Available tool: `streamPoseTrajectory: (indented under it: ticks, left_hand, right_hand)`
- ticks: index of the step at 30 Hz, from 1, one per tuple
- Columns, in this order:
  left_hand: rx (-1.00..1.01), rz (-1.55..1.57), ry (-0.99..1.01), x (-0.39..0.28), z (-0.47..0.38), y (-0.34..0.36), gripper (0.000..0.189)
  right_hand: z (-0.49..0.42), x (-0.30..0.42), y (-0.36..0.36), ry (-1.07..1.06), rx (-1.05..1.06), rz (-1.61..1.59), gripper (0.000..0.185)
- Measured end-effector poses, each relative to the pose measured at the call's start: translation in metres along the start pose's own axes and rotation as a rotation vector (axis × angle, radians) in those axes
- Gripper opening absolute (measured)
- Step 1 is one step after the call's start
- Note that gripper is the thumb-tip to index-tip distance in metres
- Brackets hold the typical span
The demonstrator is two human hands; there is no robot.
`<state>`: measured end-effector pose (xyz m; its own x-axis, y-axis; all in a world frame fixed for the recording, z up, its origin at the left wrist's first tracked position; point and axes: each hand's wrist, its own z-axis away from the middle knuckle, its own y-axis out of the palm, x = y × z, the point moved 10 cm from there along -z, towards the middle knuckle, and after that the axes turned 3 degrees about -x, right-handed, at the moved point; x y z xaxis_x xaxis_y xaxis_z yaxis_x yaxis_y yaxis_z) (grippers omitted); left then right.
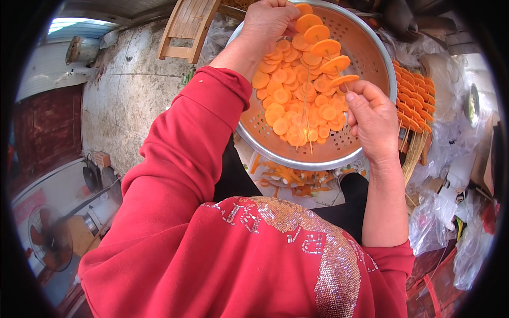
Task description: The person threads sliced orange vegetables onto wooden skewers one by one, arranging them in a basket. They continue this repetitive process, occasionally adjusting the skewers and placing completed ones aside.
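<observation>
My right hand [370,113] grips the lower end of a thin skewer [339,72]. Several round carrot slices [327,48] are threaded on it, spaced apart along its length. At the skewer's far end my left hand [268,24] has its fingers closed at the edge of the topmost slice; the fingertips are partly hidden. Below both hands is a metal colander [370,59] with a perforated wall, holding a heap of loose carrot slices [280,95]. Bare thin skewers [305,115] lie across the heap.
Filled carrot skewers [415,95] are stacked to the colander's right, above a bundle of straw-coloured sticks [414,153]. Clear plastic bags [431,222] crowd the right side. Carrot peelings [294,175] lie beneath the colander. A wooden stool [187,28] stands upper left, a fan [49,238] lower left.
</observation>
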<state>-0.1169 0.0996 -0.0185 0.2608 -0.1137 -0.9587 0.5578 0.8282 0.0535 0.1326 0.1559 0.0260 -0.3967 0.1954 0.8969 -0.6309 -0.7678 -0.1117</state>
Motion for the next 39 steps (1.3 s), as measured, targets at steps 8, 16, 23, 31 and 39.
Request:
streamPoseTrajectory:
  ticks: [8,16,23,31,39]
  left_hand:
    - [-0.006,-0.057,0.03,0.0,0.002,-0.002,0.005]
    - [0.007,-0.016,0.067,0.003,0.0,0.004,0.002]
    - [0.029,-0.009,0.026,0.005,-0.002,0.007,0.007]
    - [0.032,0.097,0.188,-0.025,0.011,0.005,0.013]
    - [0.06,-0.336,0.402,-0.04,0.029,0.016,0.023]
  right_hand:
    - [0.003,-0.003,0.003,0.026,0.018,-0.079,0.02]
    - [-0.001,-0.001,0.008,0.004,0.02,-0.097,0.02]
    - [-0.001,-0.001,0.006,0.028,0.02,-0.08,0.022]
    - [-0.006,-0.008,-0.003,0.033,-0.028,-0.193,0.02]
    - [-0.005,-0.005,-0.001,0.03,0.0,-0.194,0.018]
